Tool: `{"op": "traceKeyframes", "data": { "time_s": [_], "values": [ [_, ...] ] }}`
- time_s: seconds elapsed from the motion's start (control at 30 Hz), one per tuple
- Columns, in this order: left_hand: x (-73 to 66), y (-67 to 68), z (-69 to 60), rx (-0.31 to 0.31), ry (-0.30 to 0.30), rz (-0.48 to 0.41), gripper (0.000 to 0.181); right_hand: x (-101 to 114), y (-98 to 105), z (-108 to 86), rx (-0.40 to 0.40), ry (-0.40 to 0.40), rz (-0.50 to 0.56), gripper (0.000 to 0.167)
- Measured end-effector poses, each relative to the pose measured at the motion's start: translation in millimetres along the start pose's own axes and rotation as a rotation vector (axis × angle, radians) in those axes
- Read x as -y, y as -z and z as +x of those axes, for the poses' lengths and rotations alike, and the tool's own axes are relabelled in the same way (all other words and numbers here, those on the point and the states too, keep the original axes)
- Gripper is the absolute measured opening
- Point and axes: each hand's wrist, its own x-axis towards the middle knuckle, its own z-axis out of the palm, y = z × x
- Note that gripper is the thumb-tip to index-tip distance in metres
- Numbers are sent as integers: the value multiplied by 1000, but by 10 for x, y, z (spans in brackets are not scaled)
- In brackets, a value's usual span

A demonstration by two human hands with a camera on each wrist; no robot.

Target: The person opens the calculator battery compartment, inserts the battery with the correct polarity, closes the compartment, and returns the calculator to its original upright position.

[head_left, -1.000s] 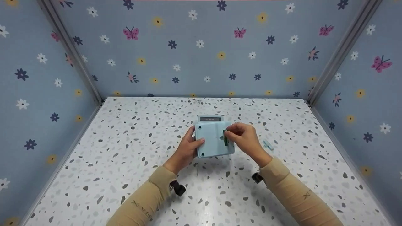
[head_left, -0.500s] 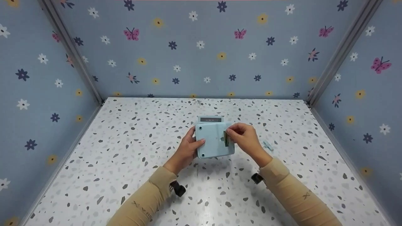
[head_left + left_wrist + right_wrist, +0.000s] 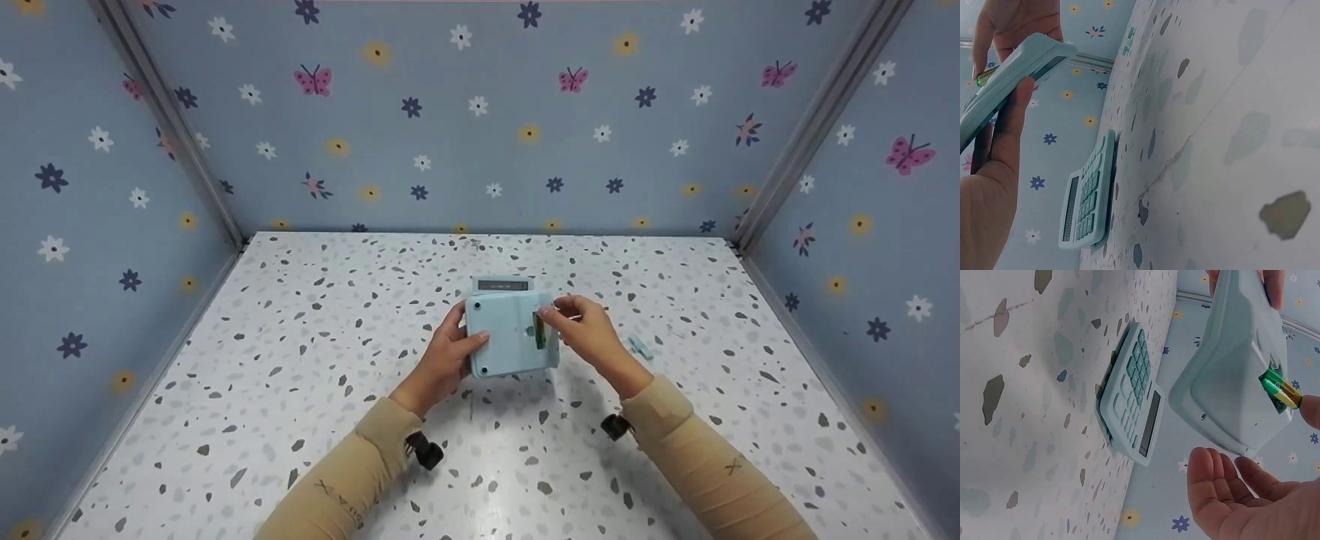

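My left hand grips a pale-blue calculator by its left side, thumb on its back, which faces up. At its right end the battery slot is uncovered. A green and yellow battery sits tilted in that slot, one end sticking out. My right hand is at this end; its thumb touches the battery's protruding end. Its other fingers lie loosely bent by the calculator's edge, apart from the battery. In the left wrist view the battery shows beyond the calculator's edge.
A second pale-blue calculator lies on the speckled table, keys up, behind the held one. A small light-blue battery cover lies on the table right of my right hand. Flowered panels enclose the back and sides.
My right hand's fingertips have drawn slightly right, and its forefinger has moved off the battery slot. More of the green battery shows. The left hand and the calculator stay nearly still.
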Motion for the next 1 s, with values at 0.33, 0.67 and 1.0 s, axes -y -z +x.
{"op": "traceKeyframes", "data": {
  "time_s": [0.33,0.67,1.0],
  "values": [
    [-10,-3,3,-5,-17,9,72,33,9,19,127,-160,148,71],
    [3,4,-8,16,-27,35,70,48,9,40,132,-183,143,66],
    [17,15,-16,29,-19,43,72,52,-2,37,138,-186,135,60]
  ]
}}
